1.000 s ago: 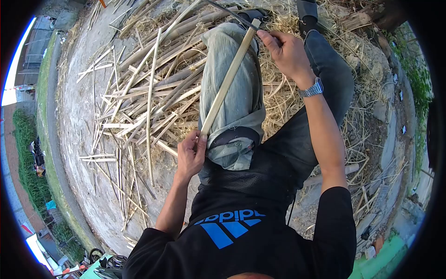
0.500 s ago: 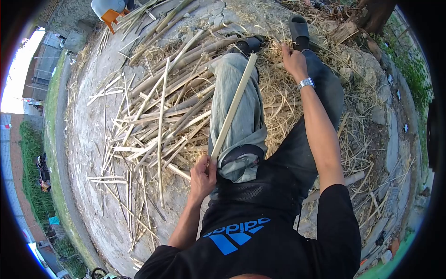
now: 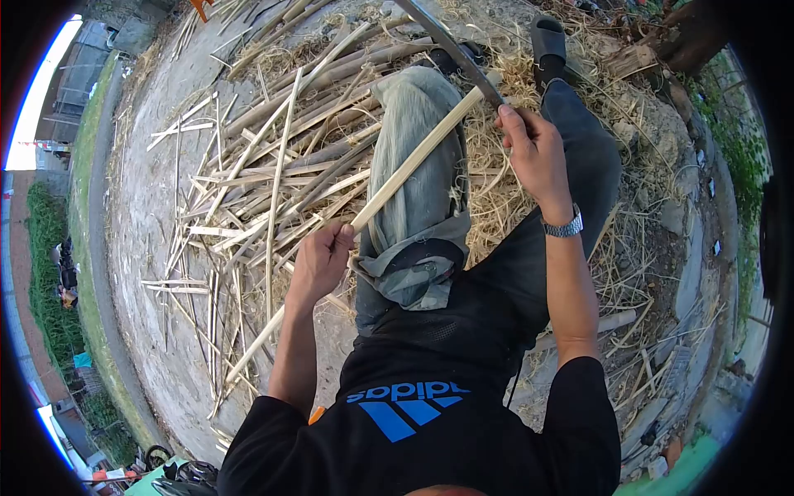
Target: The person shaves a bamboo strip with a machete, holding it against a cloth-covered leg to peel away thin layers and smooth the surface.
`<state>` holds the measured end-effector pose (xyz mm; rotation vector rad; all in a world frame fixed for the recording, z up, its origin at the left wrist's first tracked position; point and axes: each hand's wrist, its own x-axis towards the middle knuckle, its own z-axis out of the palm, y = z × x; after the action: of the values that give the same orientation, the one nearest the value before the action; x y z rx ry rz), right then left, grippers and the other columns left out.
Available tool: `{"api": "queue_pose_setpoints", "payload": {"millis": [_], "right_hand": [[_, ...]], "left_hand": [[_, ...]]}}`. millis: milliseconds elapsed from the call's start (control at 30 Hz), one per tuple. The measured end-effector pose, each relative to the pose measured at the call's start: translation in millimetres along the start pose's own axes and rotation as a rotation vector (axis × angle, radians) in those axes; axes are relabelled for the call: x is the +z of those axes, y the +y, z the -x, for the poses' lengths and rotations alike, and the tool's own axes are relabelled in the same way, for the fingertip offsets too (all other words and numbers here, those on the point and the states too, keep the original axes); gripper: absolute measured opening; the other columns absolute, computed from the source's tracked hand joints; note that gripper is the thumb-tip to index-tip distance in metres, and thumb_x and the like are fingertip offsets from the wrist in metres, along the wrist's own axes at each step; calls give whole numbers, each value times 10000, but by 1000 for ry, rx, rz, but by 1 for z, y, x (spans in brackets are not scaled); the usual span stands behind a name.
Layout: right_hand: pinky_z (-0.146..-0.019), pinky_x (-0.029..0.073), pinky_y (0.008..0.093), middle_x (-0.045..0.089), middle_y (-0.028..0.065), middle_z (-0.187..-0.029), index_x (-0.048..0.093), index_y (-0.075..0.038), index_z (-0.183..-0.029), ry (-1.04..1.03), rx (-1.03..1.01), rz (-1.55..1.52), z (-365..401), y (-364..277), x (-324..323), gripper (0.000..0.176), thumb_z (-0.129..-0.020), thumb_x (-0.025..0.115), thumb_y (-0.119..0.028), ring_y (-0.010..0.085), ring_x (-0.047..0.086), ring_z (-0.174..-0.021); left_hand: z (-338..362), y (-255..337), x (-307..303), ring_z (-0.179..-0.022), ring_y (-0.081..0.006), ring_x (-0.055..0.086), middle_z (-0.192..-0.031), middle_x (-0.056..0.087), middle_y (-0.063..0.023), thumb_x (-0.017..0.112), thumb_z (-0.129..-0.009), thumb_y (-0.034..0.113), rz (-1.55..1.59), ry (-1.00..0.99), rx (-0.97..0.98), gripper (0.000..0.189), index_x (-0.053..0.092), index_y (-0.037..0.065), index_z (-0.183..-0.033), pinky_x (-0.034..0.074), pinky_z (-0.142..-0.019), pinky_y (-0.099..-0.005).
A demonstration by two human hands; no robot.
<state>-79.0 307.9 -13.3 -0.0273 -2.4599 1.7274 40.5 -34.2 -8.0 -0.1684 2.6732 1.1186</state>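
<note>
Right hand (image 3: pixel 538 157) grasps metal blade (image 3: pixel 455 54) near one end, blade at pale strip's (image 3: pixel 418 157) far tip, left hand (image 3: pixel 321 258) pinching other end, so both engage one strip.

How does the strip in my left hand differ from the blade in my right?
The strip is pale yellowish, while the blade is dark grey. The strip looks straight; the blade curves slightly. Your left hand grips the strip, which slants across the cloth-wrapped leg, whereas the blade extends beyond it from your right hand. Both are long and narrow.
</note>
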Motion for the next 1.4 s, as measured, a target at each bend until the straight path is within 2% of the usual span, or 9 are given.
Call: {"api": "queue_pose_setpoints", "payload": {"millis": [133,400,600,767,800,1033,1167,1300,1400], "right_hand": [[-519,413,427,560,138,-598,599,-18,-861,91,-55,156,10,15,11,410,-1071,590,-370,305,545,-510],[-492,418,462,558,129,-554,600,-9,-857,195,-117,351,-1,19,13,396,-1040,646,-357,365,578,-502],[-496,462,450,615,133,-590,625,-24,-895,79,-139,374,15,20,29,366,-1030,655,-363,360,642,-541],[-481,450,423,610,117,-573,638,-17,-911,253,-50,285,-6,26,26,372,-1045,638,-365,323,628,-501],[-469,372,400,547,103,-550,654,-10,-916,228,-71,237,1,25,31,350,-1041,660,-337,237,511,-448],[-476,423,398,591,80,-559,652,-12,-903,103,-66,255,18,24,19,367,-1040,652,-353,234,584,-467],[-513,447,412,599,116,-593,642,1,-885,198,2,159,21,32,36,405,-1036,649,-374,254,605,-517],[-524,456,413,613,140,-596,632,7,-904,4,-6,116,53,15,48,397,-1037,650,-366,302,606,-513],[-517,450,407,611,132,-585,626,5,-906,30,14,119,53,22,49,382,-1040,652,-352,288,604,-503]], "left_hand": [[-21,-5,-18,-515,-110,411,-538,519,-49,721,-1002,368,-36,152,69,400,769,-9,-877,338,-501,-342],[-45,-24,-20,-455,-101,519,-537,611,-18,815,-931,273,-168,340,347,265,783,15,-879,379,-463,-291],[-51,-26,-22,-468,-164,634,-604,688,-32,814,-918,243,-383,450,568,216,708,83,-818,460,-454,-303],[-53,-22,-10,-483,-165,631,-617,675,-6,800,-928,255,-453,486,630,255,657,112,-774,440,-440,-307],[-53,-18,-5,-474,-166,618,-613,664,-3,794,-933,258,-483,485,644,255,657,114,-773,435,-438,-312],[-57,-15,-1,-461,-152,589,-588,620,12,785,-944,283,-547,513,690,267,652,136,-765,415,-428,-324],[-59,-6,9,-434,-164,580,-586,663,-19,784,-944,231,-461,539,694,183,720,113,-818,403,-434,-306],[-66,1,13,-449,-183,604,-604,675,-29,766,-962,260,-439,493,670,201,703,102,-856,412,-440,-319],[-48,8,-4,-552,-222,672,-738,729,-80,759,-960,254,-483,329,579,191,709,92,-1047,472,-508,-342]]}}
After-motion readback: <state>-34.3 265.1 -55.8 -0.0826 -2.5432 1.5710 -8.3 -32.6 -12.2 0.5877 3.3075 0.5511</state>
